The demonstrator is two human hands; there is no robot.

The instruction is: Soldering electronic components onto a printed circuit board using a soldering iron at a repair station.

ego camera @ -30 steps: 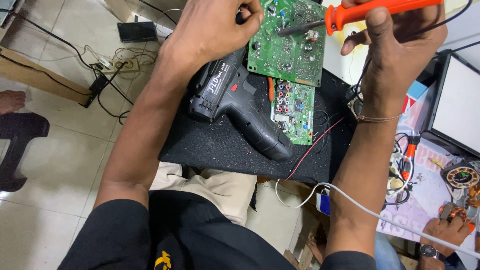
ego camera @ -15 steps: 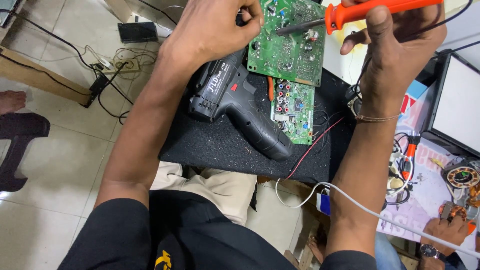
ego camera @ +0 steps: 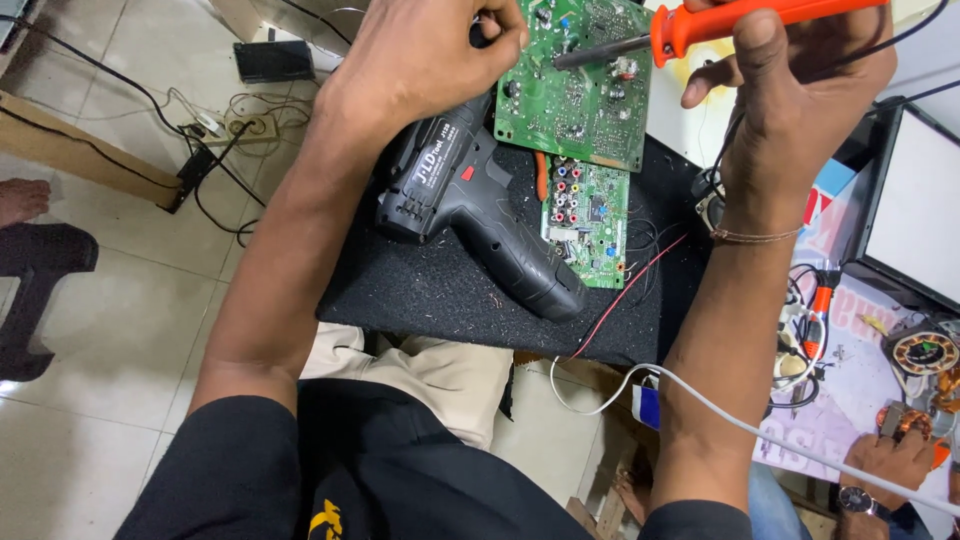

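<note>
I had the right hand [ego camera: 790, 90] wrapped tight round the orange soldering iron [ego camera: 740, 18], tip down on the upper green circuit board [ego camera: 585, 85], i.e. mid-solder on a joint. Left hand [ego camera: 430, 55] pinched sth small at the board's edge, prob. solder wire; too hidden to tell. Board leaned over the black drill [ego camera: 480, 215] on the dark mat [ego camera: 440, 295]. Next needs a steady tip.
</note>
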